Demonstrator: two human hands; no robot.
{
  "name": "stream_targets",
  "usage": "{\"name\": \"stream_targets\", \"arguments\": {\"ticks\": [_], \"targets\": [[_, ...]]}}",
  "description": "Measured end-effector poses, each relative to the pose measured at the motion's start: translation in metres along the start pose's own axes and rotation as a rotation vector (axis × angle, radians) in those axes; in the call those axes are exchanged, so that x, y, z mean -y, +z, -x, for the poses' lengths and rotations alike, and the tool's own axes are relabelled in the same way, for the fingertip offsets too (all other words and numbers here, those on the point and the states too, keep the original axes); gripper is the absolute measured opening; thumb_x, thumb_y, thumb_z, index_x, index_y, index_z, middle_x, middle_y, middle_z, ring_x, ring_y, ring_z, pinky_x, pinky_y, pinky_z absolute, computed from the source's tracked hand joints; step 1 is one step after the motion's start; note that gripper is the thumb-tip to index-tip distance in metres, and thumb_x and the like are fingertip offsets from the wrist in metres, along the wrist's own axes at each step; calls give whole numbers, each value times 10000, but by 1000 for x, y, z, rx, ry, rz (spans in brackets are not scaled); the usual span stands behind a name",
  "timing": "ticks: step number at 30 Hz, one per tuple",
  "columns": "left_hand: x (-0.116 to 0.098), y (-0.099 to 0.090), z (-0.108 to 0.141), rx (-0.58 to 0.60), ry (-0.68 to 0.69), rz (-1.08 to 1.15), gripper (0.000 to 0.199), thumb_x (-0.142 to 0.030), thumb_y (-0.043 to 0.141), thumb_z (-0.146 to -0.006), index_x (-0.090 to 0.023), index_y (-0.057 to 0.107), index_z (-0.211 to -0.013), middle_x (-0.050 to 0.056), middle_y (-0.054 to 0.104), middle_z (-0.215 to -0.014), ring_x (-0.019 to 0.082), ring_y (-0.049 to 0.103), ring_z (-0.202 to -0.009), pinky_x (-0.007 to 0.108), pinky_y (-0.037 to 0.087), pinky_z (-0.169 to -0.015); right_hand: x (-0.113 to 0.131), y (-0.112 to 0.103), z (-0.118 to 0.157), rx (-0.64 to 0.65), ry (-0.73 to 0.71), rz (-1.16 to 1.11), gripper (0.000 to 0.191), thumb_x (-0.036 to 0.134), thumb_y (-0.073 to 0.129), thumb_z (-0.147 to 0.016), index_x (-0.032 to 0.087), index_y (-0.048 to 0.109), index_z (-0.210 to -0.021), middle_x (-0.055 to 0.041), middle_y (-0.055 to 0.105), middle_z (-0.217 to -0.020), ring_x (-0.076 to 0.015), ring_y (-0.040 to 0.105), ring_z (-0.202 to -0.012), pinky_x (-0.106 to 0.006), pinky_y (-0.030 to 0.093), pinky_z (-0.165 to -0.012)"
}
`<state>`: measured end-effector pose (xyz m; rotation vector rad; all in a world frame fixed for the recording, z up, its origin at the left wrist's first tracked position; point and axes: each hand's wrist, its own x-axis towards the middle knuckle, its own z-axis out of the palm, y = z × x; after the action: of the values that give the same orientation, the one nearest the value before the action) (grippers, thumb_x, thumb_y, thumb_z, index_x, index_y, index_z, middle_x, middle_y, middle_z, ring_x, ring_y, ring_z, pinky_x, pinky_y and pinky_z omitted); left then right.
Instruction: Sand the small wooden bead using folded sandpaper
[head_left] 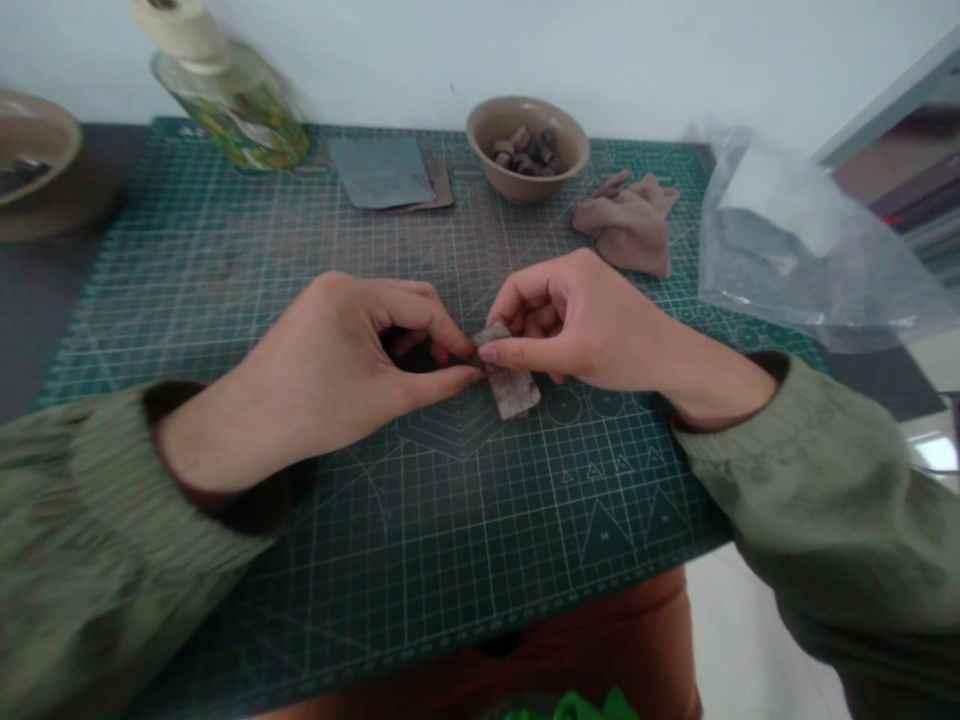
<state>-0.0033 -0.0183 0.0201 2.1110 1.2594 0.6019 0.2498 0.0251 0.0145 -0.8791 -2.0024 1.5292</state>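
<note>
Near the middle of the green cutting mat (450, 520), my right hand (577, 325) pinches a small, worn grey-brown strip (515, 392) between thumb and fingers. The strip hangs tilted, its lower end toward me. My left hand (367, 350) meets it from the left, thumb and index finger closed on a small dark piece (477, 360) that touches the strip. Most of that piece is hidden by the fingertips, so its shape cannot be made out.
Behind the hands are a bowl of small stone-like pieces (527, 150), grey sheets (382, 172), a crumpled brownish cloth (630, 220) and a pump bottle (240, 105). A clear plastic bag (810, 240) lies at the right, another bowl (45, 165) at the far left.
</note>
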Motion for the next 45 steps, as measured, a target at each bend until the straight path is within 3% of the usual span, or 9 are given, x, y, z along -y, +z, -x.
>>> {"name": "stream_targets", "arguments": {"ticks": [5,14,22,27,34,38,45], "targets": [[-1,0,-1,0,-8,9,169,-414,811,-939,-261,877,-908,14,803,-872,158,678,-742,298,454,-655,1,-1,0,-60,0,22,288,301,995,-888,157,746,-898,13,759,-683,-99,629,-539,-215,460,-471],[-1,-1,-1,3,7,13,154,-397,823,-945,-261,895,-930,8,807,-870,154,673,-741,295,451,-659,4,-4,2,14,32,39,284,311,981,-904,145,751,-915,22,763,-668,-81,609,-490,-192,435,-442],[-1,-1,1,7,4,16,157,-404,819,-947,-269,897,-934,7,809,-868,162,680,-750,303,459,-671,1,-2,1,-70,25,6,281,269,993,-883,150,738,-884,35,736,-642,-77,594,-467,-190,408,-413],[-1,0,1,12,8,18,153,-406,828,-951,-271,902,-949,4,814,-880,158,679,-739,304,454,-660,4,-4,1,-26,46,43,272,262,994,-886,152,746,-890,26,742,-634,-81,577,-462,-201,398,-410],[1,0,0,9,43,23,114,-375,835,-950,-281,895,-930,-11,817,-877,149,689,-744,298,473,-681,3,-3,1,-115,44,-22,298,294,1012,-879,167,745,-911,4,788,-732,-81,577,-486,-212,433,-417],[1,-1,0,8,29,8,138,-386,824,-954,-271,897,-933,-2,795,-858,150,668,-722,304,449,-645,3,-3,1,0,50,4,287,317,999,-892,152,767,-926,9,773,-687,-89,594,-489,-208,421,-426],[0,-1,0,13,13,14,146,-388,821,-945,-261,888,-922,7,809,-869,156,678,-737,302,461,-664,2,-2,2,0,22,20,290,325,988,-904,157,753,-927,8,771,-684,-94,609,-492,-212,437,-434]]}}
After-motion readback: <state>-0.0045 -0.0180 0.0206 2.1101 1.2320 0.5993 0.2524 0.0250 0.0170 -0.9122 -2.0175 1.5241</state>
